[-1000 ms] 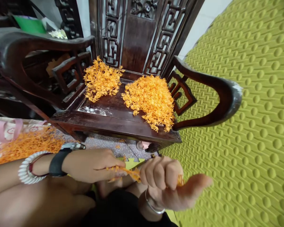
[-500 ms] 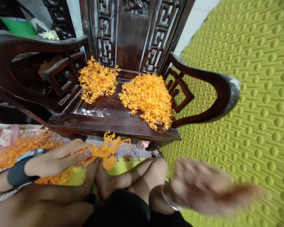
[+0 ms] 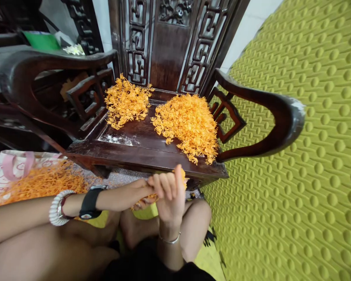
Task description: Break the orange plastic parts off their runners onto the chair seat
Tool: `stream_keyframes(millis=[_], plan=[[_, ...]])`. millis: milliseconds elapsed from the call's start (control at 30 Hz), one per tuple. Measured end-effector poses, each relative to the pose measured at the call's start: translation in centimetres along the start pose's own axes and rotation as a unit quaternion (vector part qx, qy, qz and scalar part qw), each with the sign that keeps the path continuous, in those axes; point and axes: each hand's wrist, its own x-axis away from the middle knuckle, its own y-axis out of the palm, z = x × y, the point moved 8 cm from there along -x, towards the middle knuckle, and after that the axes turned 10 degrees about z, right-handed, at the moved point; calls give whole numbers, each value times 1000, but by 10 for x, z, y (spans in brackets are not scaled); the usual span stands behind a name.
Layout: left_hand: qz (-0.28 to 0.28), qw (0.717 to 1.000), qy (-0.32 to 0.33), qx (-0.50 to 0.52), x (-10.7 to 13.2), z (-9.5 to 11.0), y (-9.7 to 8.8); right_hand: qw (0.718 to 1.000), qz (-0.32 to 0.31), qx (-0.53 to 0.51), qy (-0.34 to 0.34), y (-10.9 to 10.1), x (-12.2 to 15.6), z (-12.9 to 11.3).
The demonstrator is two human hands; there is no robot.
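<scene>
1. Orange strands [image 3: 148, 198] span both hands, before the seat's [image 3: 152, 134] front edge.
2. Left hand [image 3: 140, 193] clamps them; right hand [image 3: 169, 195] closes round them too, probably for tension, thumb contact unclear.
3. Left pile [image 3: 127, 103], back-left corner; right pile [image 3: 190, 123], right edge: perhaps spaced against tangling.

The chair [image 3: 152, 153] is glossy wood — the yellow cover [image 3: 280, 195] matt, bumpy cloth

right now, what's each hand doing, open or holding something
Left hand: closed, holding orange strands.
Right hand: closed, apparently around the same orange strands.
</scene>
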Motion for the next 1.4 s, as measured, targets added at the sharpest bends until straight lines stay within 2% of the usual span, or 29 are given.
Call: stream_keyframes(millis=[33,100,200,267,333,500,600,667,700,800,867,1067,1133,1200,1267,1333,1400], plan=[[-29,999,23,-23,2,5,4,999,-3,-34,0,0,5,-6],[-66,988,77,-116,8,14,8,996,-48,-72,-7,3,16,-15],[-91,945,163,-270,15,23,11,982,-162,-73,-65,6,33,-23],[-114,919,201,-320,19,24,15,969,-219,-46,-105,5,41,-25],[-131,909,211,-336,20,22,18,963,-242,-30,-114,1,43,-24],[-137,906,193,-350,22,16,17,977,-207,-49,-22,-9,38,-16],[-141,906,193,-349,27,17,17,955,-292,-14,-58,1,49,-23],[-148,908,193,-340,29,17,17,941,-327,30,-86,5,56,-25],[-153,909,193,-336,29,16,17,944,-316,46,-88,4,56,-26],[-152,911,192,-332,27,13,15,974,-214,66,-44,-10,47,-24],[-151,914,191,-325,25,11,13,982,-175,67,-23,-17,45,-22],[-177,914,191,-310,27,8,15,975,-210,64,-36,-16,52,-23],[-179,907,198,-327,29,8,16,982,-182,37,19,-22,49,-19],[-167,898,202,-352,28,6,15,986,-112,15,121,-33,44,-8],[-159,888,211,-377,27,4,14,976,-40,2,214,-44,44,2],[-162,875,223,-398,28,2,15,965,1,-6,261,-49,46,5],[-161,863,232,-419,28,0,17,961,14,-13,277,-51,48,6]])
